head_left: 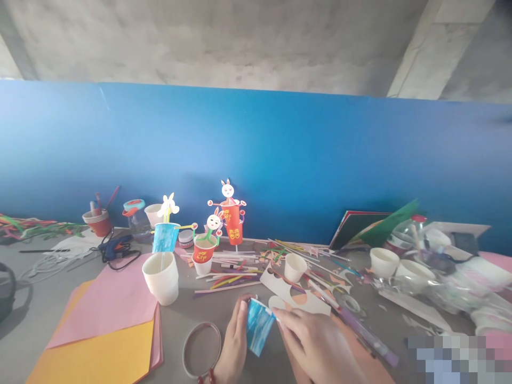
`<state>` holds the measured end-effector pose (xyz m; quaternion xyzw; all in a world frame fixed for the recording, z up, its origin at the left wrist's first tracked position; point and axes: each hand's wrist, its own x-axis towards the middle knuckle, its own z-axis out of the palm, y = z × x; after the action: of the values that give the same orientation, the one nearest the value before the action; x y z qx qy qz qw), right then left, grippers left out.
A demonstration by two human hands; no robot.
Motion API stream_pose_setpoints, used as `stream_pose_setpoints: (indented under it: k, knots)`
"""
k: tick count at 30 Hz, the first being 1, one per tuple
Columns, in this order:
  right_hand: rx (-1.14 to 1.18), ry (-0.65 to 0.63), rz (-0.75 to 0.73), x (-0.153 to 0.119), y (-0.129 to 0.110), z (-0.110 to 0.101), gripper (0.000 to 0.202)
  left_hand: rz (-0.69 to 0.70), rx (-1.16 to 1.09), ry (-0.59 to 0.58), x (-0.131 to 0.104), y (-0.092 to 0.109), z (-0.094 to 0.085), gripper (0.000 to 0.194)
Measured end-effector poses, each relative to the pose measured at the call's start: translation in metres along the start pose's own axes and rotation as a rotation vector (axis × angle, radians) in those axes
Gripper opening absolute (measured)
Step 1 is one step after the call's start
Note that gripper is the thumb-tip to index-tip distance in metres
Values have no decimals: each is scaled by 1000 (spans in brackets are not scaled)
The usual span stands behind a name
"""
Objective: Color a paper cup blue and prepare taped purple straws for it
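Observation:
Near the table's front edge, my left hand is wrapped around the side of a small blue-and-white painted paper cup, which is tilted. The fingers of my right hand pinch at the cup's right rim. A small white bit shows by those fingertips, too small to name. Left of my left hand lies a thin round ring, like a nearly used-up tape roll. Beyond it, a blue cup figure with a bunny-eared head stands in a stack of white paper cups.
Red cup figures with rabbit heads stand at the back. Paper strips, cut white card and a white cup lie ahead. Coloured paper and a blue glue gun are left; plastic-wrapped cups are right.

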<state>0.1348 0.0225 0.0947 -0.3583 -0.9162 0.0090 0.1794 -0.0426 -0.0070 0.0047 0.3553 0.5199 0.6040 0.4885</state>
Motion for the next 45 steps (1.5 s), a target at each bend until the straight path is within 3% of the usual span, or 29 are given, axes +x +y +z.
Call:
stream_pose_setpoints:
  k: [4,15,19,23,28,32,38,45]
  knots:
    - [10,-59,-15,0,0,0,36,4,12,-20,-1,3,0,72]
    - [10,-63,44,0,-3,-4,36,37,42,-1,-4,11,5,71]
    - [15,-117,-1,1,-5,-5,35,36,34,-22,-5,10,4,70]
    - [27,-24,42,1,-4,-3,35,34,34,-12,-5,11,4,68]
    - [71,-16,-8,-3,-5,-3,32,10,-14,-10,-3,8,3,70]
    - [109,91,47,-6,-1,-4,34,-28,-16,22,-4,6,1,65]
    - [148,109,12,-8,0,1,34,-15,-22,30,-5,9,-1,61]
    - [48,-90,-178,-17,-7,12,26,-40,-12,59,-3,9,-1,69]
